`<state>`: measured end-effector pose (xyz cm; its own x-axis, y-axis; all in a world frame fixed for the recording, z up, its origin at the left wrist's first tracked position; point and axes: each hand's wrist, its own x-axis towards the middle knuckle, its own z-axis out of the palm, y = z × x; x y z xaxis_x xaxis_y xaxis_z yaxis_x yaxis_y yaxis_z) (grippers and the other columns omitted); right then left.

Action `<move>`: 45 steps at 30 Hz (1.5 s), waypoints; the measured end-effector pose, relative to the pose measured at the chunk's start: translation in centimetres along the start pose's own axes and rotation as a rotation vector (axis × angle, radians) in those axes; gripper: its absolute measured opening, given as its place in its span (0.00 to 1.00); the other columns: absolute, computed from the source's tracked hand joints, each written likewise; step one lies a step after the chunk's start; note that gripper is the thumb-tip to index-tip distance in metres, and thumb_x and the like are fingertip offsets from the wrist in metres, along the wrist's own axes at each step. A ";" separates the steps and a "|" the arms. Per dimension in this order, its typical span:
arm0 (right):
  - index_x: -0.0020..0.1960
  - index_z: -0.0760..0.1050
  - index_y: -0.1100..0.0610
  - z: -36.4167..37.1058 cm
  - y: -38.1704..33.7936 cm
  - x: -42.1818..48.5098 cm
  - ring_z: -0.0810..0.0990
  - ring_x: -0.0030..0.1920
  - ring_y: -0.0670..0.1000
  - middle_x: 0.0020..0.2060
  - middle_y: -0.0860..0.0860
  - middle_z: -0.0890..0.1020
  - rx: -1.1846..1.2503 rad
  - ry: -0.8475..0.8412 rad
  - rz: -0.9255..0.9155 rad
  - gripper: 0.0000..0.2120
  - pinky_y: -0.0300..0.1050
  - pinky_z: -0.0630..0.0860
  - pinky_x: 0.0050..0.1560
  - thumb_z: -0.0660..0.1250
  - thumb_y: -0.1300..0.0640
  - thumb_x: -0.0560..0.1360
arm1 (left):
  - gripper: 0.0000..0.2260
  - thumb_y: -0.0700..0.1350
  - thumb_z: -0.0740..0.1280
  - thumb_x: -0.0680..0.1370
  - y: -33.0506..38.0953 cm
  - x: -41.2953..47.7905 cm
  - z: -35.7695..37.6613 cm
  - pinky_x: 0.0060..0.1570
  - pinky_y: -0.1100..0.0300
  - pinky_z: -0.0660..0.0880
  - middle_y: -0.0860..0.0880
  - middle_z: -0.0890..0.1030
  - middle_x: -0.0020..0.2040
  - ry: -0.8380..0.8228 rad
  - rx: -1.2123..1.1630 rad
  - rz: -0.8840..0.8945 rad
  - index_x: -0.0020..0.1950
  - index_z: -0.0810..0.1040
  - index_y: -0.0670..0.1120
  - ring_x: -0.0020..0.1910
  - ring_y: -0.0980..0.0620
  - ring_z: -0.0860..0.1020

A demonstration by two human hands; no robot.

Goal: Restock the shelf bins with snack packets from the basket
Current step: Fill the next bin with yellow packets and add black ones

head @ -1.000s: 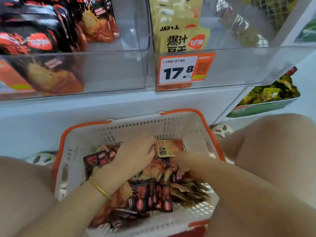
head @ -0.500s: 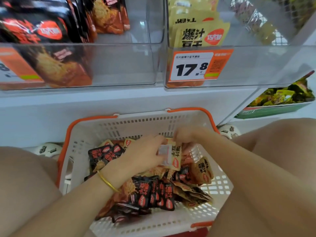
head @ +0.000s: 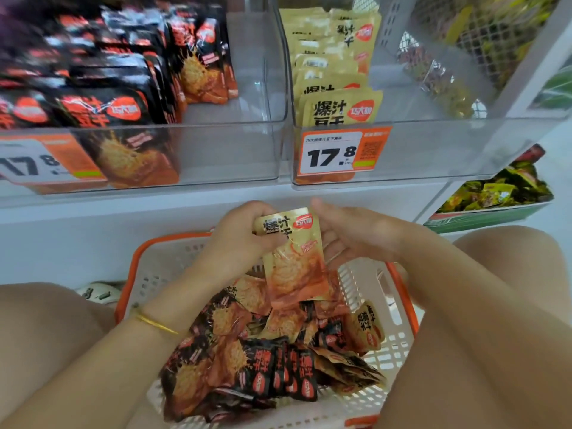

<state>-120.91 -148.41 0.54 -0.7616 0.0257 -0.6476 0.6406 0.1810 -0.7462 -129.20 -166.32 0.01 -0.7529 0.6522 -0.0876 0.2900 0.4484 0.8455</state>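
Gold packet [head: 292, 252]: held up between both hands, upright with the print facing the camera, its bottom edge hanging just over the pile below.
Left hand [head: 240, 239]: grasping that packet, fingers curled round its top left corner, thumb on the front.
Right hand [head: 349, 236]: loose, not clenched, palm turned toward the packet, fingers straight along its right edge. They look like they're touching the back, can't say for sure.
Basket [head: 135, 264]: white with an orange rim, right under both hands, between the person's knees.
Loose packets [head: 263, 351]: heaped in the basket below the hands, mostly black-and-orange with a few gold ones mixed in.
Gold bin [head: 433, 150]: clear bin straight above the right hand, with a row of matching gold packets [head: 339, 109] standing along its left side.
Price tag [head: 337, 153]: orange and white, reads 17.8, on that bin's front just above the held packet.
Black bin [head: 223, 150]: clear bin up and left of the left hand, with black packets [head: 102, 109] standing in it.
Bracelet [head: 154, 324]: thin gold one on the left wrist.
Green tray [head: 483, 218]: off past the right hand, lower shelf, holding green wrappers.
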 end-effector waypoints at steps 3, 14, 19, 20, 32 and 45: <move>0.57 0.77 0.52 0.1 -1.0 -2.8 0.83 0.45 0.47 0.45 0.46 0.84 -0.059 -0.056 -0.188 0.11 0.41 0.79 0.46 0.65 0.51 0.76 | 0.09 0.36 0.72 0.71 3.0 -0.4 -1.6 0.49 0.44 0.77 0.45 0.82 0.42 -0.029 -0.154 0.028 0.45 0.78 0.49 0.41 0.47 0.80; 0.47 0.78 0.57 -12.0 -11.4 -9.9 0.82 0.31 0.47 0.34 0.50 0.84 0.081 0.715 -0.548 0.05 0.44 0.81 0.33 0.69 0.64 0.72 | 0.10 0.44 0.62 0.79 14.8 8.4 -4.9 0.58 0.57 0.69 0.50 0.78 0.54 0.336 0.312 0.534 0.59 0.76 0.45 0.55 0.50 0.75; 0.57 0.77 0.62 -17.8 -12.9 -0.1 0.82 0.50 0.60 0.53 0.60 0.81 -0.238 0.870 -0.189 0.19 0.60 0.80 0.49 0.75 0.64 0.68 | 0.28 0.55 0.46 0.73 15.4 13.0 -3.6 0.61 0.49 0.68 0.41 0.77 0.61 0.180 0.780 0.446 0.60 0.75 0.41 0.61 0.43 0.73; 0.57 0.76 0.63 -18.3 -12.9 1.8 0.81 0.51 0.60 0.53 0.61 0.81 -0.230 0.840 -0.158 0.20 0.59 0.80 0.50 0.76 0.63 0.67 | 0.28 0.55 0.45 0.73 15.2 13.6 -3.5 0.61 0.50 0.68 0.42 0.78 0.58 0.186 0.845 0.458 0.58 0.76 0.41 0.59 0.43 0.74; 0.60 0.69 0.63 -19.7 -13.1 9.8 0.79 0.56 0.60 0.56 0.59 0.79 -0.319 1.047 -0.153 0.18 0.50 0.74 0.50 0.69 0.57 0.74 | 0.26 0.53 0.40 0.76 14.2 13.6 -3.1 0.58 0.56 0.60 0.52 0.81 0.47 0.252 1.029 0.517 0.45 0.78 0.49 0.47 0.50 0.76; 0.43 0.70 0.60 -13.7 -12.1 -4.0 0.84 0.33 0.55 0.36 0.61 0.82 -0.280 1.014 -0.447 0.06 0.50 0.82 0.37 0.68 0.65 0.74 | 0.12 0.46 0.60 0.79 13.9 7.5 -4.4 0.59 0.66 0.64 0.59 0.76 0.52 0.467 0.296 0.667 0.58 0.79 0.47 0.54 0.61 0.71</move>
<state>-126.96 -137.26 14.33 -0.7256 0.6629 0.1847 0.3453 0.5829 -0.7356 -133.42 -157.85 13.46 -0.5178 0.5465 0.6582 0.8504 0.2445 0.4659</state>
